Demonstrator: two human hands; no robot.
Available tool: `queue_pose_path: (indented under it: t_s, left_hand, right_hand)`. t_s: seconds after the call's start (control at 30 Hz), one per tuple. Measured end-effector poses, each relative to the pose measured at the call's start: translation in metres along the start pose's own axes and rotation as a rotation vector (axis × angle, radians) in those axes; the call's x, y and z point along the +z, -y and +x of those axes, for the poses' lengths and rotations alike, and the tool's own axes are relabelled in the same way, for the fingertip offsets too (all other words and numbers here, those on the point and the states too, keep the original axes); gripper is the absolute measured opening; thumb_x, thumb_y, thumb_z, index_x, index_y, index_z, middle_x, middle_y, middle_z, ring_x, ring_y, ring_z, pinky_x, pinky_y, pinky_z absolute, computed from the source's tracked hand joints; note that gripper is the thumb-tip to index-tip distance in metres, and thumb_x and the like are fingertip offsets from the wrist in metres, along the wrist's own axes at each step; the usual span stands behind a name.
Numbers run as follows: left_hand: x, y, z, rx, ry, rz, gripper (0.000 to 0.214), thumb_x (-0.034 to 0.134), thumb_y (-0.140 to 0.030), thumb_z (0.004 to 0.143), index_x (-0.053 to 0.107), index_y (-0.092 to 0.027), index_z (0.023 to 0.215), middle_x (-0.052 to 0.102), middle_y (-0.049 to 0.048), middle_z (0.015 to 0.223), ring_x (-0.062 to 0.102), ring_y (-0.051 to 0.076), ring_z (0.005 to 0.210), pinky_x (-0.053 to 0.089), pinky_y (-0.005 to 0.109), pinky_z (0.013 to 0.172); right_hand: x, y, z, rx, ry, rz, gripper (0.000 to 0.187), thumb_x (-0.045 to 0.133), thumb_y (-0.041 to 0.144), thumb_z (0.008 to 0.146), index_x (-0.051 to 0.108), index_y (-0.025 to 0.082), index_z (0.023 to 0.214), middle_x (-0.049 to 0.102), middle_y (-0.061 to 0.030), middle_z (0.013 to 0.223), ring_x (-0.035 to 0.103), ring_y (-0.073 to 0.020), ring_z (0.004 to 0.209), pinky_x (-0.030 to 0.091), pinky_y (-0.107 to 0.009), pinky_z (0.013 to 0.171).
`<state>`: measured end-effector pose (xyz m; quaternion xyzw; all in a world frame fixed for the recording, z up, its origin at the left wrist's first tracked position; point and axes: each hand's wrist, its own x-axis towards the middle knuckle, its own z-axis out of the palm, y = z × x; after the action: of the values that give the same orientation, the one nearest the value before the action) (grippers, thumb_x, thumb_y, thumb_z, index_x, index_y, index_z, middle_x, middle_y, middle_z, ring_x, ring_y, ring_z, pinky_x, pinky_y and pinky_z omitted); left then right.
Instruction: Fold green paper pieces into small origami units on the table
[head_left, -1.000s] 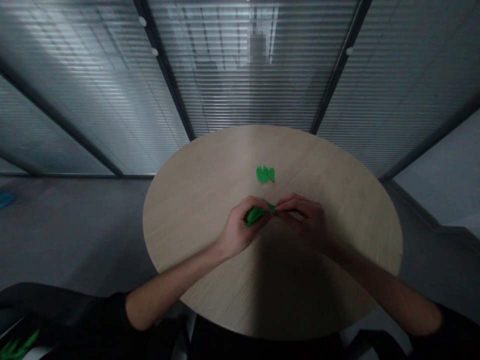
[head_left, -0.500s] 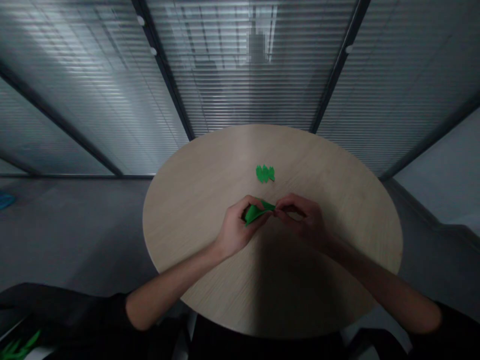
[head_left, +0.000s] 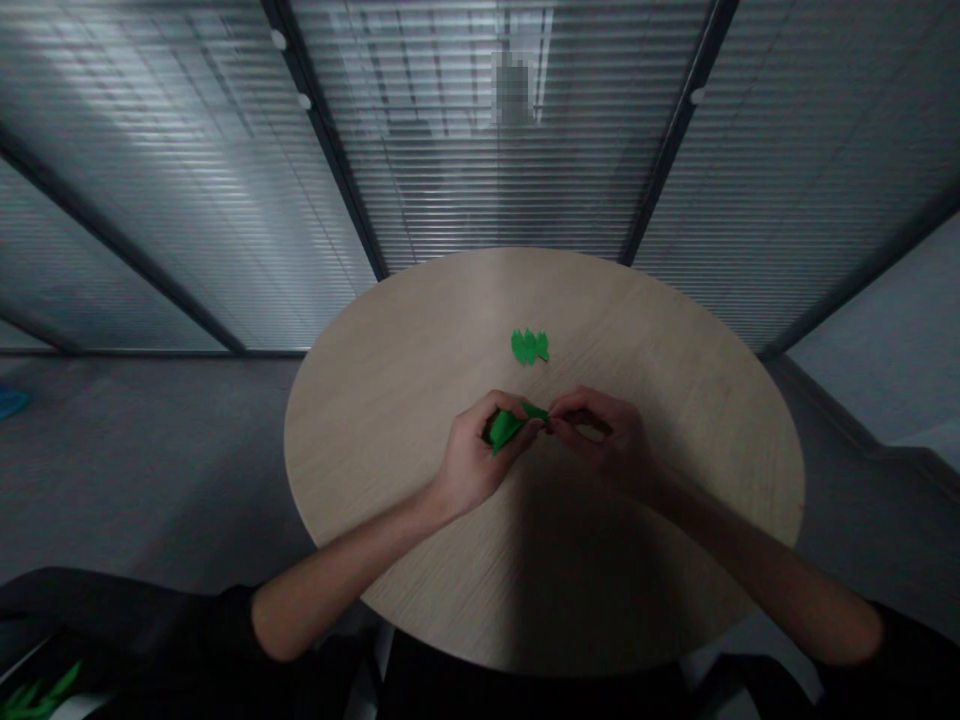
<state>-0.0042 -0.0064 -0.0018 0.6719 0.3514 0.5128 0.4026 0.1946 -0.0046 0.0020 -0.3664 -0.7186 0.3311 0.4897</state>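
A small folded piece of green paper (head_left: pixel 507 426) is held just above the round wooden table (head_left: pixel 420 380). My left hand (head_left: pixel 474 460) is closed round its left part, fingers curled over it. My right hand (head_left: pixel 604 435) pinches the paper's right tip between thumb and fingertips. Both hands meet near the table's middle. A second green paper piece (head_left: pixel 529 346), with a jagged leaf-like outline, lies flat on the table a little beyond my hands.
Glass walls with horizontal blinds (head_left: pixel 480 150) and dark frames stand behind the table. Grey floor (head_left: pixel 150 450) surrounds it. At the bottom left corner more green paper shapes (head_left: pixel 34 695) lie on a dark surface. A blue object (head_left: pixel 11 400) shows at the far left edge.
The hands have stayed in place; the green paper between them has shifted slightly as the fingers work it. The loose green piece has not moved.
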Motion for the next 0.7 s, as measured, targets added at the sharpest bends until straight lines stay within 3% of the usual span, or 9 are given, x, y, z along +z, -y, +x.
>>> queue_pose_path:
  t_s: [0.4, 0.7]
  left_hand:
    - [0.0019, 0.0041, -0.0001, -0.064, -0.06, -0.064, 0.016, 0.072, -0.027, 0.09, 0.058, -0.021, 0.09, 0.07, 0.0014, 0.079, 0.07, 0.014, 0.068, 0.055, 0.026, 0.06]
    - [0.0016, 0.0045, -0.0003, -0.068, -0.06, -0.047, 0.017, 0.073, -0.029, 0.09, 0.059, -0.02, 0.091, 0.069, 0.0012, 0.08, 0.07, 0.014, 0.067, 0.056, 0.025, 0.06]
  right_hand:
    - [0.0013, 0.0009, -0.0007, 0.166, 0.01, 0.219, 0.021, 0.077, 0.031, 0.084, 0.066, 0.018, 0.096, 0.077, -0.0047, 0.085, 0.076, -0.0156, 0.075, 0.062, -0.026, 0.069]
    - [0.0022, 0.0008, 0.002, 0.252, 0.035, 0.242, 0.023, 0.074, 0.039, 0.087, 0.069, 0.017, 0.082, 0.073, -0.0029, 0.071, 0.071, -0.0129, 0.061, 0.059, -0.025, 0.059]
